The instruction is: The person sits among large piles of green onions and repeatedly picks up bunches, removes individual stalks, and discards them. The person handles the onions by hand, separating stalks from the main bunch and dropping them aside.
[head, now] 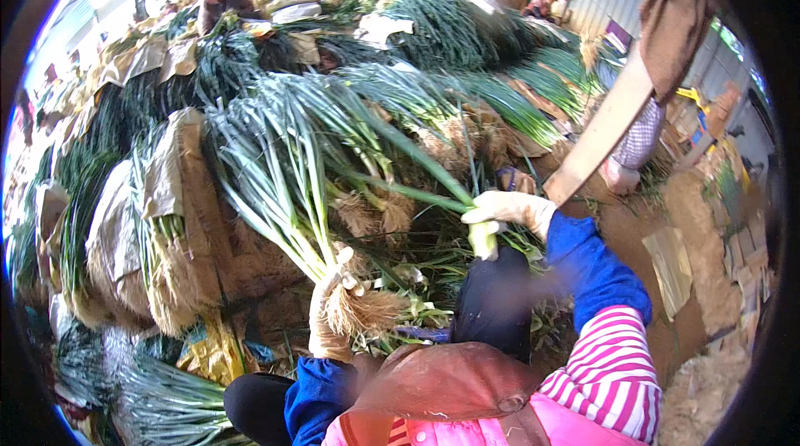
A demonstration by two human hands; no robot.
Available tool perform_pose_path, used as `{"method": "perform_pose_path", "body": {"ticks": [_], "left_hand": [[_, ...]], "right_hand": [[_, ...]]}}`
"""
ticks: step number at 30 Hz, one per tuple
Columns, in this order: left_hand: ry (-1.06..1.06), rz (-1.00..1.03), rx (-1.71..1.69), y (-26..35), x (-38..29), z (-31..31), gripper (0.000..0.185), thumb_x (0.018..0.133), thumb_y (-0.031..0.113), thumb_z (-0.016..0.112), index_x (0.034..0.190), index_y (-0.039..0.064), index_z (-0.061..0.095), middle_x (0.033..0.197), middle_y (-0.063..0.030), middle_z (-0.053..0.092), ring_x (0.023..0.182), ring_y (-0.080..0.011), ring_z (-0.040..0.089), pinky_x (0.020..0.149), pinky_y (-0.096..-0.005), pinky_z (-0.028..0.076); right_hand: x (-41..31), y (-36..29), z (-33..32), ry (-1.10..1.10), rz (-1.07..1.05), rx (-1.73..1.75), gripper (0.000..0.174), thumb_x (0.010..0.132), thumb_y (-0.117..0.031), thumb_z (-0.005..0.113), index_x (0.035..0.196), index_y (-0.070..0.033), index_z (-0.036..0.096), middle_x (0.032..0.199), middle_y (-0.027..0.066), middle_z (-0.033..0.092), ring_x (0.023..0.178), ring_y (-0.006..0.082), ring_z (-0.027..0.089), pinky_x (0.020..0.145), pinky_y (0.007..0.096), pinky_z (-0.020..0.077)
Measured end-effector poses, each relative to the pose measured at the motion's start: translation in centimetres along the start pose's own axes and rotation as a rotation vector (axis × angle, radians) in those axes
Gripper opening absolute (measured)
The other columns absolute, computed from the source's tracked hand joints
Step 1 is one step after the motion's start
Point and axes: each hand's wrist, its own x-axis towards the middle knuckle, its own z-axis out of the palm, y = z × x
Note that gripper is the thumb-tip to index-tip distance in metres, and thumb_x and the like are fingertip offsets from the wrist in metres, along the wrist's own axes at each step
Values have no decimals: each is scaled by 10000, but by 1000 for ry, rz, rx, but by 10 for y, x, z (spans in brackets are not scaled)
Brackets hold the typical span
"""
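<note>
My left hand [332,302], in a pale glove, is closed round the white lower stems of a bunch of long green onions [290,196]. Their tan roots [359,312] hang out beside the fist, and the leaves fan up and away to the left. Further right, my gloved right hand [509,212] grips green onion leaves [447,180] near a pale, peeled-looking end that hangs below the fingers. More rooted green onions [356,212] lie between and beyond the two hands. A brown apron [450,377] covers my lap.
Large heaps of green onions [444,27] fill the space ahead, with root-out stacks [206,258] at left. A wooden board [600,127] with brown cloth slants at right. Leaf scraps [419,296] litter the ground. Another person's checked sleeve [640,133] is at right; several people sit farther back.
</note>
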Motion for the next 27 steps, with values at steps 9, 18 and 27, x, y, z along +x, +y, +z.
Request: {"method": "perform_pose_path", "body": {"ticks": [9,18,27], "left_hand": [[-12,196,-93,23,-6,5,321,933,138,603,1205,-23,547,822,-77,618,741,-215,611,806,-399,535],[225,-21,-21,7,4,-22,372,884,177,674,1201,-7,607,839,-95,670,750,-225,672,701,-341,572],[149,-26,3,-2,24,-22,496,888,132,639,1340,-19,500,1239,-212,624,1107,-318,617,956,-429,507]], "right_hand": [[110,33,-14,680,-214,-813,393,811,-448,654,850,-57,663,833,152,676,793,341,666,693,461,502],[241,9,45,473,258,-997,526,755,-444,752,1047,-23,634,1015,152,686,966,281,665,842,375,500],[200,-42,35,250,-230,-214,425,752,-364,801,952,-12,671,864,104,686,823,193,630,732,379,478]]}}
